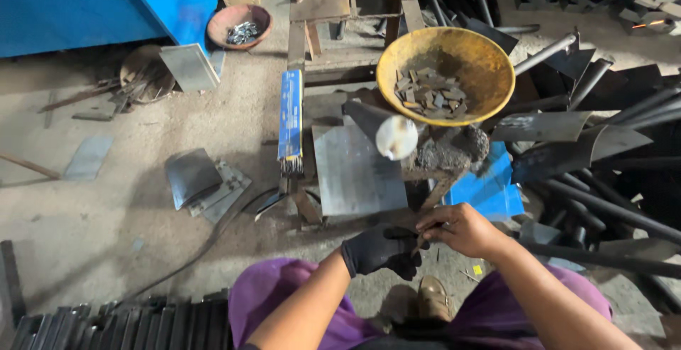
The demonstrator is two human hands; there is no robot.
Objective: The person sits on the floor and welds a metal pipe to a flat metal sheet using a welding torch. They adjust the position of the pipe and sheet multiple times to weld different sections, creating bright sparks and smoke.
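My left hand (381, 250) wears a black glove and is curled shut. My bare right hand (460, 230) meets it at the fingertips. Between them is a small dark thin piece (420, 237), too small to tell what it is. Both hands hover above my knees in purple trousers (280, 300), just in front of a flat grey metal plate (357, 170) on a low stand. A yellow bowl (489, 66) with several small dark metal pieces stands beyond the plate. A dark tube with a white end (395, 137) juts out over the plate.
A blue pack of welding rods (290, 119) lies left of the plate. A brown bowl (240, 25) of metal bits sits at the back, beside a blue cabinet (106, 2). Black pipes and bent sheet pieces (603, 151) pile up on the right. Metal scraps (198, 180) lie on the floor.
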